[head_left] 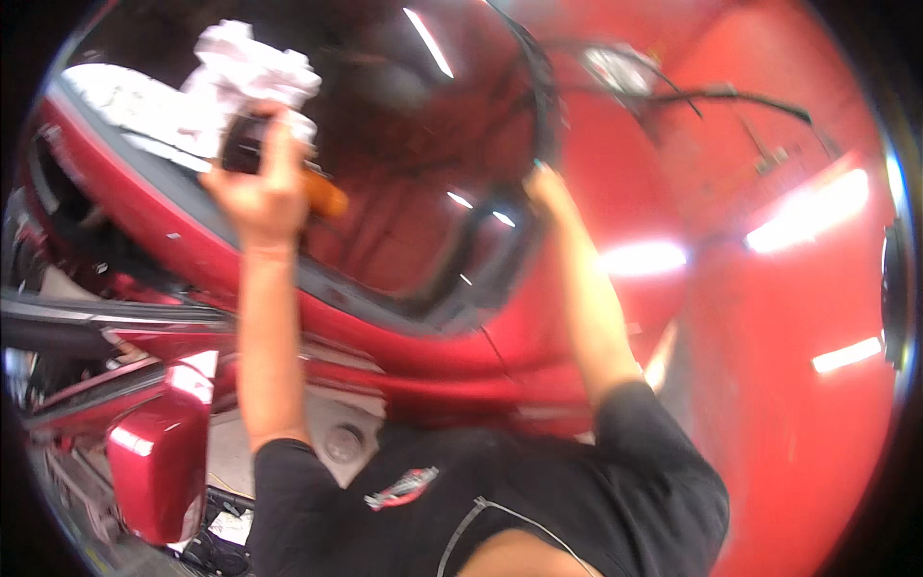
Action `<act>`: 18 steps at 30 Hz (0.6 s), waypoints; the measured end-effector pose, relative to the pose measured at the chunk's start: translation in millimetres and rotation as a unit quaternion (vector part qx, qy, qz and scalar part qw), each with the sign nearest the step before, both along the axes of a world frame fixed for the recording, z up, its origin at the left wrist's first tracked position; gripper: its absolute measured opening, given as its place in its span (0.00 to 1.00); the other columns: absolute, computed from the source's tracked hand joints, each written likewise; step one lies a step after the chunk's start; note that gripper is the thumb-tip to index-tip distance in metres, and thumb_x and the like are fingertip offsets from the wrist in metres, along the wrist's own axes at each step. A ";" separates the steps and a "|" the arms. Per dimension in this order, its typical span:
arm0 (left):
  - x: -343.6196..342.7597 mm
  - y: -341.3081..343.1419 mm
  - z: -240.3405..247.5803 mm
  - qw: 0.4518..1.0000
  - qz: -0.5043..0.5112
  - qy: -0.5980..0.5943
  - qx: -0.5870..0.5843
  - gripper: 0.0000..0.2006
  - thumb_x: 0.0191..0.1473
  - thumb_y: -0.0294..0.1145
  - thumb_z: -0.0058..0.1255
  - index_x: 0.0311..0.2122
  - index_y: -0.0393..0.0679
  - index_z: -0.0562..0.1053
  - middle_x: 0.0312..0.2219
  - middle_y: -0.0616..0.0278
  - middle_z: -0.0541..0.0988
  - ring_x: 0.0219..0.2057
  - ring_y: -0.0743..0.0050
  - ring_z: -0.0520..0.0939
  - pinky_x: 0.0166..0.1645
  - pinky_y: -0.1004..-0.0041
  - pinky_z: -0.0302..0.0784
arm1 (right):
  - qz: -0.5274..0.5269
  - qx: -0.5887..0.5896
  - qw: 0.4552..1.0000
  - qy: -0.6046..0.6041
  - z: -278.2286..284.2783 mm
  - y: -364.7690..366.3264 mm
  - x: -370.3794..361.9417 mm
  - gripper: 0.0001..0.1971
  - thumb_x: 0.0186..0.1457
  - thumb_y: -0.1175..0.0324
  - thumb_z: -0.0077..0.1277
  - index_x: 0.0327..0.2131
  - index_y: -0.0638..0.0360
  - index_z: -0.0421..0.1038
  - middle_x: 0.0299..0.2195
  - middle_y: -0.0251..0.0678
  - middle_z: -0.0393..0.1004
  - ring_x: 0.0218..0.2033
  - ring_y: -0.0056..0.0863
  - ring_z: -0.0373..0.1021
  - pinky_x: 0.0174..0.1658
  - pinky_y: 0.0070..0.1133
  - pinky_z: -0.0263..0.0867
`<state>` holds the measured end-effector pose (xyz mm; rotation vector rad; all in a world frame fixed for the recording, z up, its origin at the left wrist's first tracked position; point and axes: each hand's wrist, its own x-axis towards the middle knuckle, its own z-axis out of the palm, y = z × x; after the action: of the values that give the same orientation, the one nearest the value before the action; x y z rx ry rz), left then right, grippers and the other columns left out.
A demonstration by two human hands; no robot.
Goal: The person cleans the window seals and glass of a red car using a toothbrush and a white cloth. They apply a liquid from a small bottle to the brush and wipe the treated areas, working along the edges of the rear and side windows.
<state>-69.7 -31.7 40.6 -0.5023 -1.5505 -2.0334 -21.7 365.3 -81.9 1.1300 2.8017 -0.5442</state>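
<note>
My left hand (261,204) is over the left side of a dark car windshield (394,125), its fingers curled round a dark object (242,146) that blur keeps me from naming. An orange piece (325,196) sticks out beside that hand, and I cannot tell whether it belongs to the same object. Crumpled white cloth or paper (248,69) lies just beyond the fingers. My right hand (546,190) is closed at the windshield's lower black border. A tiny teal spot shows at its fingertips, but whatever they grip is too small to make out.
The red hood (760,327) spreads to the right, reflecting bright lights. A black wiper arm (735,95) and a clear, crumpled-looking item (615,72) are at the upper right. A red side mirror (159,466) juts out at lower left, near an open door (115,327).
</note>
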 end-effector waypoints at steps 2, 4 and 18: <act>3.3 5.0 7.3 0.997 -0.040 0.005 0.072 0.03 0.50 0.19 0.53 0.31 0.38 0.74 0.26 0.67 0.76 0.26 0.81 0.77 0.30 0.80 0.74 | 0.020 -0.007 1.000 -0.002 8.9 -21.1 28.5 0.14 0.52 0.64 0.47 0.26 0.68 0.74 0.21 0.51 0.75 0.26 0.43 0.76 0.30 0.35 0.72; 4.8 0.5 9.1 0.997 -0.051 0.011 0.056 0.03 0.47 0.19 0.53 0.30 0.37 0.74 0.25 0.66 0.77 0.25 0.81 0.77 0.30 0.80 0.72 | 0.076 0.042 0.993 0.078 11.4 -43.4 76.0 0.14 0.52 0.67 0.49 0.35 0.72 0.71 0.26 0.56 0.75 0.28 0.45 0.76 0.34 0.35 0.73; -1.8 -5.8 -2.9 0.992 0.008 0.118 -0.034 0.04 0.48 0.21 0.52 0.31 0.35 0.71 0.24 0.64 0.75 0.21 0.81 0.76 0.26 0.81 0.72 | 0.019 0.002 1.000 0.022 21.4 -45.3 82.0 0.15 0.49 0.76 0.42 0.40 0.78 0.67 0.34 0.63 0.74 0.31 0.49 0.76 0.35 0.36 0.73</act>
<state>-71.5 -37.5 37.7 -0.7252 -1.4780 -1.8404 60.3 320.0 -60.5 1.0771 2.8562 -0.5685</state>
